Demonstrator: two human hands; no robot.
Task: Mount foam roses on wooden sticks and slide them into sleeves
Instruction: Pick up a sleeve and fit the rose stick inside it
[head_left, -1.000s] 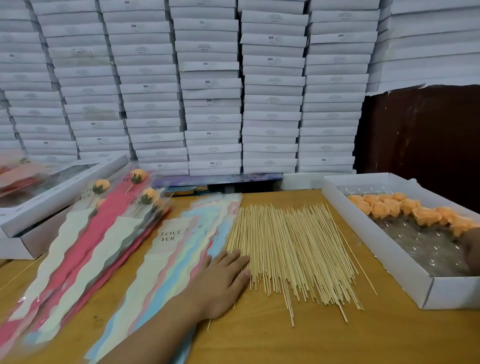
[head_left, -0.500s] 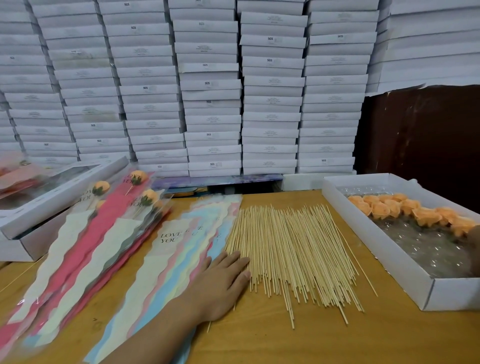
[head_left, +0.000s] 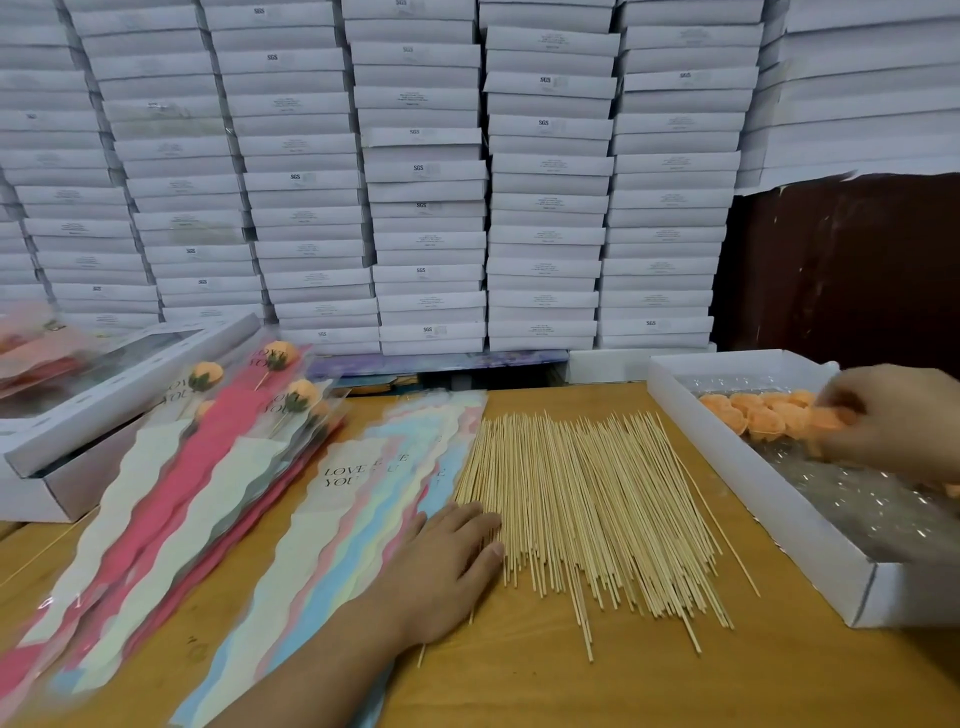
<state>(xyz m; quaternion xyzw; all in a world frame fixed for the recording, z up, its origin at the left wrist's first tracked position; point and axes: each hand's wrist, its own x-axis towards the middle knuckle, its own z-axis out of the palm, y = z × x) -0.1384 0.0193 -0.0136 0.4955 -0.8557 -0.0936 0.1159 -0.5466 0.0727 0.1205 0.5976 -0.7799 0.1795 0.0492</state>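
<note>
The right hand (head_left: 901, 423), which a moment ago was barely showing at the frame's right edge, is now reaching into the white box (head_left: 748, 467) to the right of the spread of wooden sticks (head_left: 587, 509), its fingers hovering over or touching the cluster of orange foam roses (head_left: 763, 415) at the box's far end. The hand is blurred with motion, so I cannot tell whether its fingers are already pinching a rose or are just arriving apart. The left hand (head_left: 447, 561) is staying where it was, lying flat with straight fingers at the left edge of the sticks, fingertips touching the nearest ones, its palm partly over the stack of empty pastel sleeves (head_left: 358, 499) to the left of the sticks. Farther left of the sticks, finished sleeved roses (head_left: 249, 415) are lying in a pile on the tabletop (head_left: 519, 686), beside an open windowed box (head_left: 104, 379). Judging from this, a new cycle is starting: one hand is fetching a rose while the other is readying to pick out a stick for mounting.
</note>
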